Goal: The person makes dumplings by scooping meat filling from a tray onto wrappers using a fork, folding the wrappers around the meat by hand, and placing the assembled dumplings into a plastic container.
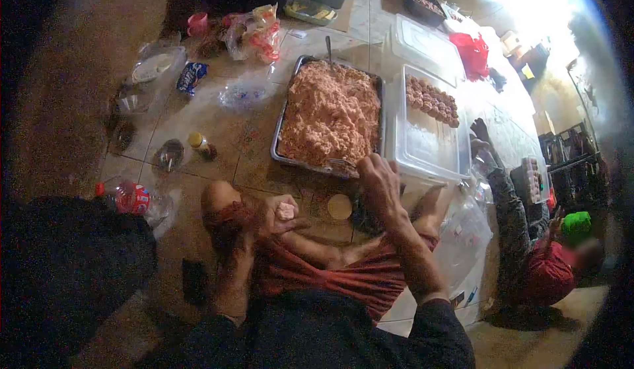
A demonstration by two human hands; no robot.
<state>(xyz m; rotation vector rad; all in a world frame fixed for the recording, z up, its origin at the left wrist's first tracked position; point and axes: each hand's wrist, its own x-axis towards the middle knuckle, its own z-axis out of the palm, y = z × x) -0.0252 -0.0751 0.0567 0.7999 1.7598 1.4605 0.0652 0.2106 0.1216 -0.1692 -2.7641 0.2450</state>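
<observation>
My left hand [269,218] cups a small pale pink lump of minced mixture [286,211], with the thumb and fingers curled about it. At the near right corner of a deep metal tray [275,146], my right hand [379,179] is closed on what looks like a thin metal utensil [343,163]. Whether it is a fork or a spoon I cannot tell. A big mound of pinkish minced mixture [330,111] fills the tray, and a spoon handle [328,46] sticks up at its far side. To the right, a clear plastic container [429,141] holds rows of brownish-pink balls [432,99].
A round lid-like disc [340,206] lies before my crossed legs. Leftward are a small yellow-capped bottle [198,142], a red-labelled bottle [135,198] and a blue packet [191,78]. A plastic lid [426,48] lies beyond the container. Another person [541,273] is at the right.
</observation>
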